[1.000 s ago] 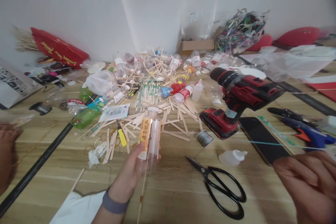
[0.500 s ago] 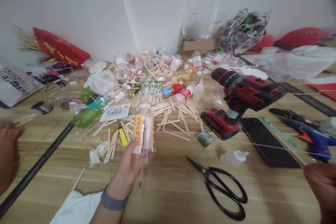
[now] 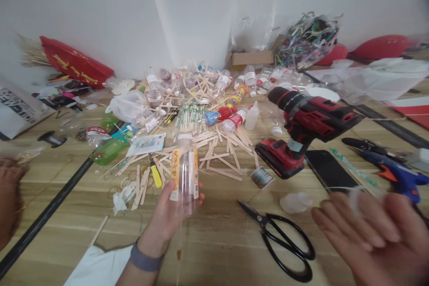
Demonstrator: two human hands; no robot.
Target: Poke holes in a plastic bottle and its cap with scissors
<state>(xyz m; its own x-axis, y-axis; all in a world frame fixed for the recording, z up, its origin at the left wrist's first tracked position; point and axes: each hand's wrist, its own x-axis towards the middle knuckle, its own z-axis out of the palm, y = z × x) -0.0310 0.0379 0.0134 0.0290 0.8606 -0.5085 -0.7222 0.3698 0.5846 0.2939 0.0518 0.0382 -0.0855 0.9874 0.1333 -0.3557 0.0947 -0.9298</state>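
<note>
My left hand (image 3: 167, 212) is wrapped around a clear plastic bottle (image 3: 188, 172) with a yellow label and white cap, held upright above the table. Below the bottle hangs a thin pale strand with a small brown piece (image 3: 178, 254) on it. My right hand (image 3: 372, 237) is at the lower right, palm turned up and fingers curled, smeared by motion. A pale thread (image 3: 338, 187) runs to its fingers, where something whitish shows that I cannot make out. Black-handled scissors (image 3: 278, 241) and a small translucent squeeze bottle (image 3: 295, 202) lie between the hands.
A red cordless drill (image 3: 308, 125) stands beside a thread spool (image 3: 262, 177) and a phone (image 3: 330, 170). Blue glue gun (image 3: 397, 172) at right. Wooden sticks (image 3: 221, 161), plastic bottles (image 3: 234, 120) and a yellow-handled screwdriver (image 3: 156, 175) lie beyond. Another person's limb (image 3: 10, 201) shows at left.
My right hand has moved inward and up from the right edge, now partly covering the phone. The bottle in my left hand has turned slightly, and the brown piece sits lower.
</note>
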